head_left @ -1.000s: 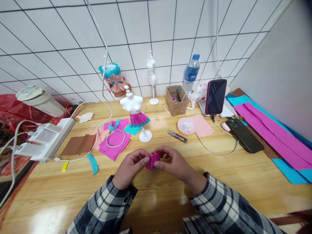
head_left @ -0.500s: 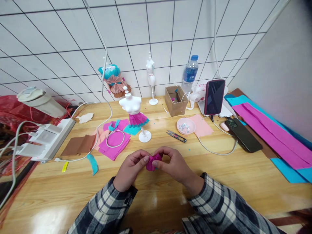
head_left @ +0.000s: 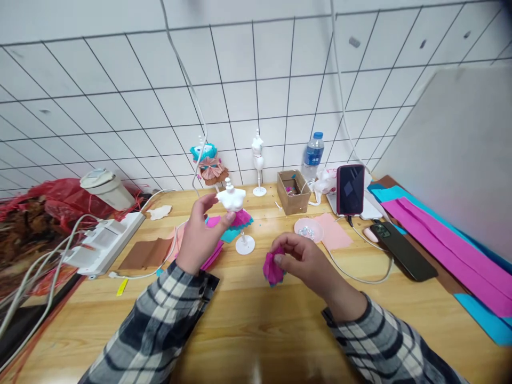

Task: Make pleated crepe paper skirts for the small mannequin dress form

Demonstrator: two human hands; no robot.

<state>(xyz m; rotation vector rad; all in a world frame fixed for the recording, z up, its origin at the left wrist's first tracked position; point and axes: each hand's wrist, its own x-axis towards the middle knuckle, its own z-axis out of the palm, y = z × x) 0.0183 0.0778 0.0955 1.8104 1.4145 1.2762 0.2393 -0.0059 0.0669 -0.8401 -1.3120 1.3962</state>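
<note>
My left hand [head_left: 204,232] is at the left side of a small white mannequin [head_left: 232,198], thumb and fingers apart around its torso; whether it touches is unclear. The mannequin wears a magenta skirt [head_left: 241,219] with a teal hem and stands on a round white base. Pinched in my right hand [head_left: 302,260], a gathered magenta paper piece [head_left: 273,268] with teal edging hangs above the table. Magenta and teal sheets lie partly hidden behind my left hand.
Behind stand a bare mannequin [head_left: 258,160], a dressed one [head_left: 210,166], a cardboard box [head_left: 294,198] and a bottle [head_left: 314,154]. A bead dish [head_left: 308,230], phones and cables are on the right. A power strip [head_left: 114,242] lies left.
My left hand has let go of the magenta piece and moved up and left to the mannequin. My right hand has moved right with the piece. The view has tilted up.
</note>
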